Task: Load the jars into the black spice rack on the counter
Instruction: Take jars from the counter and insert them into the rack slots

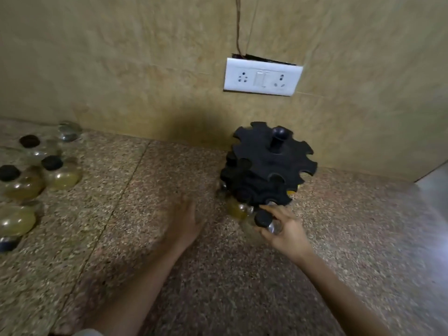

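Note:
The black spice rack stands on the speckled counter against the wall, right of centre. Its notched top tier holds no jars that I can see. A jar with yellow contents sits in the lower tier at its front left. My right hand is shut on a black-lidded jar right at the rack's lower front edge. My left hand is blurred, open, just left of the rack, holding nothing. Several loose jars with black lids stand at the far left of the counter.
A white switch and socket plate is on the wall above the rack, with wires running up from it. The counter is brown speckled stone. A pale metallic surface shows at the right edge.

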